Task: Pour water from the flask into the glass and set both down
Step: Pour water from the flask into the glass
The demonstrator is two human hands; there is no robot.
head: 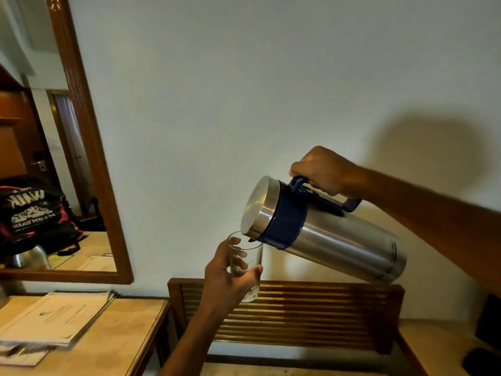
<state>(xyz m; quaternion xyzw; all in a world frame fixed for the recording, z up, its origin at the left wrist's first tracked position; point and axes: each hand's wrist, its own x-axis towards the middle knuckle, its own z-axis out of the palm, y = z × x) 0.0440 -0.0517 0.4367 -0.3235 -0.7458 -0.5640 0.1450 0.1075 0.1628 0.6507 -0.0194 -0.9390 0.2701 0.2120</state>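
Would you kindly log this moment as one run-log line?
phase: pouring | right hand: grips flask handle, flask tilted | left hand: holds glass under spout, mid-air | water: stream not discernible | set-down: not yet done

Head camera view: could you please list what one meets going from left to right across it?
Mirror → papers on the table → left hand holding the glass → flask → right hand on its handle.
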